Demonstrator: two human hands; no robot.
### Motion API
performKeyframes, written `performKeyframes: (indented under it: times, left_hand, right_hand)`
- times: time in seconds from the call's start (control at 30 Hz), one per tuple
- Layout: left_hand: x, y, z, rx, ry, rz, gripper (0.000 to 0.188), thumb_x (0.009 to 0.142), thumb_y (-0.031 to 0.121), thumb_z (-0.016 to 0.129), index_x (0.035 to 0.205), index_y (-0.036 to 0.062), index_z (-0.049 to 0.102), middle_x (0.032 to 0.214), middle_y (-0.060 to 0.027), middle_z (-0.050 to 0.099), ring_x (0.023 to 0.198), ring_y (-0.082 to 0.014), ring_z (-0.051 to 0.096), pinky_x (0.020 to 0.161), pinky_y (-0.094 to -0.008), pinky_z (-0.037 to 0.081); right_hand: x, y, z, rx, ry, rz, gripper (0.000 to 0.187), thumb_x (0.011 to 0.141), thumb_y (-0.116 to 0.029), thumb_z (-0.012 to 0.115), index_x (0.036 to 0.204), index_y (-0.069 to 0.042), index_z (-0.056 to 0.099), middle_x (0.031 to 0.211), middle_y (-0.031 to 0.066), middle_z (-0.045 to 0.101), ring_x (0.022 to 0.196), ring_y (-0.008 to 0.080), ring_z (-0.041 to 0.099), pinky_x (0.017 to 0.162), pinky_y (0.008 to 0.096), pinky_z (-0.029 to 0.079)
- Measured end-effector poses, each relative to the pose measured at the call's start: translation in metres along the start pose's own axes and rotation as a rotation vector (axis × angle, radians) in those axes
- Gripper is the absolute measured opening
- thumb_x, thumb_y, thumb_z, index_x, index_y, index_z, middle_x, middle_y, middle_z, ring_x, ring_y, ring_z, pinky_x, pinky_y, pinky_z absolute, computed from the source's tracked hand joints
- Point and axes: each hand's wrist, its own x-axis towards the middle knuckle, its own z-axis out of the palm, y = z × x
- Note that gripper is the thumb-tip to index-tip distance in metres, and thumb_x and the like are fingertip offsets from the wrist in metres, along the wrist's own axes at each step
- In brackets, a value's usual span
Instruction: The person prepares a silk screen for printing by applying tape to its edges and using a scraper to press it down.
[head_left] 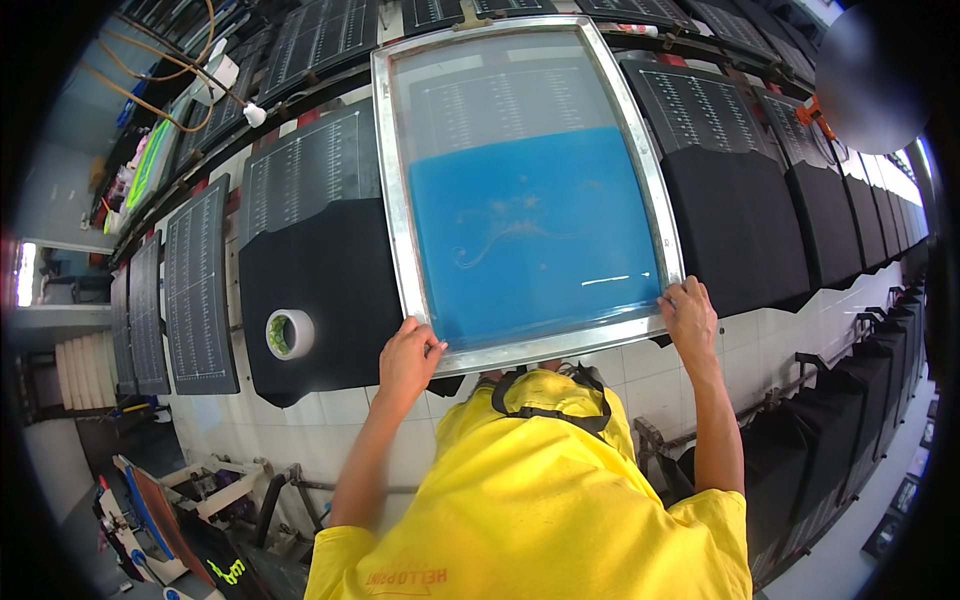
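1. Head view: the blue screen [530,240] in its silver frame is just past the fingers, between the left black cloth [325,255] and right black cloth [735,230]. Its long way points away from the person, far end leaning left.
2. Both hands are just as near. The left hand's [405,362] fingers pinch the near left corner; the right hand's [690,320], the near right one (what's underneath is hidden).
3. Both arms reach forward, spread apart.
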Motion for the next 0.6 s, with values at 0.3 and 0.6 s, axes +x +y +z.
performKeyframes:
  times: [0.3, 0.6]
  left_hand:
    - [0.0015, 0.0051, -0.0010, 0.063, 0.020, 0.030, 0.019, 0.084, 0.015, 0.077, 0.079, 0.0035, 0.063, 0.086, -0.0094, 0.055, 0.073, -0.0304, 0.062, 0.069, -0.0435, 0.049]
    - [0.0027, 0.0010, 0.0042, 0.120, 0.024, 0.047, 0.021, 0.084, 0.018, 0.077, 0.079, 0.0047, 0.062, 0.089, -0.0099, 0.056, 0.079, -0.0328, 0.064, 0.069, -0.0453, 0.050]
  right_hand:
    - [0.0012, -0.0014, -0.0011, -0.007, -0.020, 0.006, 0.011, 0.083, -0.014, 0.076, 0.088, -0.006, 0.069, 0.094, 0.0075, 0.056, 0.091, 0.0274, 0.060, 0.074, 0.0430, 0.054]
    - [0.0022, -0.0013, -0.0004, 0.010, -0.002, -0.023, 0.012, 0.083, -0.013, 0.075, 0.088, -0.005, 0.068, 0.093, 0.0076, 0.056, 0.090, 0.0276, 0.059, 0.072, 0.0431, 0.054]
